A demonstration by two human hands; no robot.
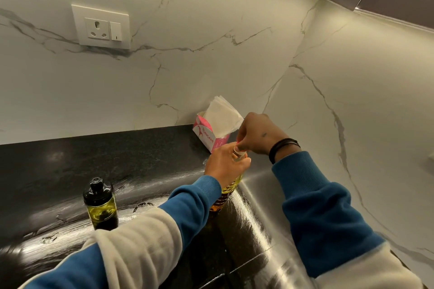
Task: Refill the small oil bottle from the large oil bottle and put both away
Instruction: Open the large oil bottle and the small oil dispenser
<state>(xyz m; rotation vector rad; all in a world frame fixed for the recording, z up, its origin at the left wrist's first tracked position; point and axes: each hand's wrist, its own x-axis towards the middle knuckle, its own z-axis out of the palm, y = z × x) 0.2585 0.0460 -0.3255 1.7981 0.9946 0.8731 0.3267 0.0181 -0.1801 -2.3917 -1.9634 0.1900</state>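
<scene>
The large oil bottle [229,189] stands on the black counter [141,155], mostly hidden behind my left arm; yellow oil shows in its lower part. My left hand [225,166] grips the bottle near its neck. My right hand [257,135] pinches the cap at the bottle's top [239,153] from above. The small oil bottle [100,204], with a black cap and some yellow-green oil inside, stands upright on the counter to the left, apart from both hands.
A pink tissue box [207,135] with white tissues sticking out sits against the marble wall just behind the hands. A wall socket [101,27] is on the back wall. The counter runs into a corner at the right.
</scene>
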